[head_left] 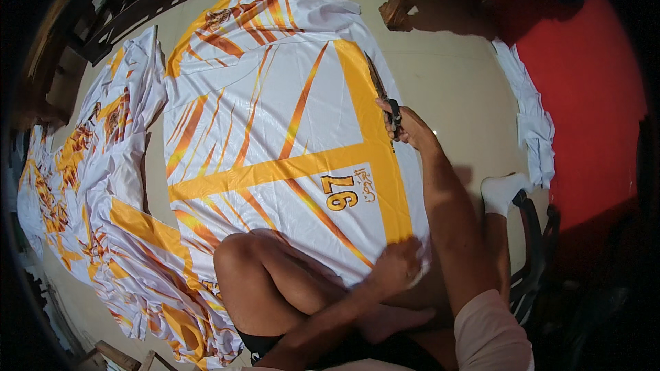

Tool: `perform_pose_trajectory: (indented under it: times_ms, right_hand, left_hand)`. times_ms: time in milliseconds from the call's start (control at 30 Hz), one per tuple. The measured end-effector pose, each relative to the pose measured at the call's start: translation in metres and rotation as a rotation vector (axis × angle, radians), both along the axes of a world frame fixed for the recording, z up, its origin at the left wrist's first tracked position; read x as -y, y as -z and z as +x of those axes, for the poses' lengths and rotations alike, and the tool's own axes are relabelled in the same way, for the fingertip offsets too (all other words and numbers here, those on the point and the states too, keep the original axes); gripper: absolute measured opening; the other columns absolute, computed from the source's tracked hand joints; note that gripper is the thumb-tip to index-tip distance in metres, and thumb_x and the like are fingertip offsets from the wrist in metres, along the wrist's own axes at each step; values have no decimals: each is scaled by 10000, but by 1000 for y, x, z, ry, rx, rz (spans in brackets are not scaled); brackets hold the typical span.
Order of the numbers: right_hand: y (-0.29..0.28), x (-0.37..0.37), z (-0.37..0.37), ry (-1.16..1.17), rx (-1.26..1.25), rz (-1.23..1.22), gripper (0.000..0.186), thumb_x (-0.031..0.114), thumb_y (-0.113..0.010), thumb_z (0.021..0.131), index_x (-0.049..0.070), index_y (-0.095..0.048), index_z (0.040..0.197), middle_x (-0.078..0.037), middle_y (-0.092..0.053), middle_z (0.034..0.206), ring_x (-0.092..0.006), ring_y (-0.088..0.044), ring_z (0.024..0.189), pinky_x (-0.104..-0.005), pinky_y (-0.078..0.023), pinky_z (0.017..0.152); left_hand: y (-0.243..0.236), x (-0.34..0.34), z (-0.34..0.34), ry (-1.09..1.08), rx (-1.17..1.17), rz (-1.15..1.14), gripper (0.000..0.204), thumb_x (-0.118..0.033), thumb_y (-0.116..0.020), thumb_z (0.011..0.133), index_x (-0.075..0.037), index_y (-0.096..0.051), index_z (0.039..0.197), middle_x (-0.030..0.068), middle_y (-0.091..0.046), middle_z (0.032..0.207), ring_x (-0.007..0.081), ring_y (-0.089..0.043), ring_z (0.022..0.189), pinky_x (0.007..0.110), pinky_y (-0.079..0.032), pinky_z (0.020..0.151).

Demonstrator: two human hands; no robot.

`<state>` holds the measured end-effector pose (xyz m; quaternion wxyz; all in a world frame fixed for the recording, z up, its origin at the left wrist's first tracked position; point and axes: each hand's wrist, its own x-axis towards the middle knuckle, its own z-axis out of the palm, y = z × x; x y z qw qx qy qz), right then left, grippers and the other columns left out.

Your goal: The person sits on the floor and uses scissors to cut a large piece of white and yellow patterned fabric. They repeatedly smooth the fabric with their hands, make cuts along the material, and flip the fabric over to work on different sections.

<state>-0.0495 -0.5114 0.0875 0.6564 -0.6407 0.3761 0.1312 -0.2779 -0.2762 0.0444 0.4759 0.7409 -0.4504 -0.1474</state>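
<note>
A large sheet of white fabric (275,96) printed with yellow bands and orange streaks lies spread on the floor in front of me. My right hand (407,127) is closed round the dark handles of a pair of scissors (382,93) at the sheet's right edge. The blades point away from me along the yellow border, and their gap is too small to make out. Nearer to me, my left hand (399,263) is closed on the sheet's near right corner. Its fingertips are partly hidden.
A heap of similar printed fabric (117,185) lies to the left. On the right are a white cloth strip (535,117), a red floor covering (584,110) and a black chair-like frame (533,247). A carved wooden furniture leg (397,10) stands at the back. My bent knee (240,254) rests over the sheet's near edge.
</note>
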Motion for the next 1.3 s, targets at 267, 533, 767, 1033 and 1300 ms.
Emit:
perform_pose_trajectory:
  times_ms: [267, 533, 767, 1033, 1300]
  right_hand:
    - [4, -11, 0, 17, -7, -17, 486, 560, -798, 844, 227, -470, 708, 64, -436, 592, -78, -412, 467, -263, -334, 439]
    - [5, -11, -2, -30, -5, -41, 506, 572, -801, 833, 227, -457, 693, 66, -420, 586, -79, -377, 458, -265, -299, 438]
    - [16, -15, -6, -46, -7, -60, 548, 643, -744, 848, 178, -489, 709, 38, -498, 561, -70, -464, 413, -214, -285, 355]
    - [20, -11, 3, -39, 5, -68, 551, 631, -762, 838, 183, -476, 692, 45, -476, 550, -73, -444, 411, -228, -294, 365]
    - [31, -6, 0, -50, 47, -162, 513, 564, -802, 837, 195, -476, 694, 59, -464, 555, -64, -424, 419, -233, -294, 394]
  left_hand:
    - [14, -16, 239, -474, 273, 723, 904, -685, -438, 965, -91, -249, 1620, 162, -118, 1711, 421, -80, 1569, 810, -51, 1120]
    - [25, -26, 226, -489, 291, 777, 999, -760, -428, 920, -94, -206, 1631, 144, -90, 1718, 379, -31, 1582, 841, 29, 1088]
    - [19, -27, 223, -505, 273, 694, 1065, -779, -483, 875, -73, -216, 1626, 175, -103, 1711, 404, -32, 1578, 834, 55, 1086]
    - [21, -27, 223, -507, 285, 670, 1092, -797, -477, 862, -56, -219, 1623, 181, -110, 1709, 413, -38, 1576, 834, 72, 1081]
    - [23, -27, 223, -500, 288, 673, 1113, -815, -467, 855, -49, -217, 1622, 186, -102, 1709, 417, -34, 1575, 833, 91, 1076]
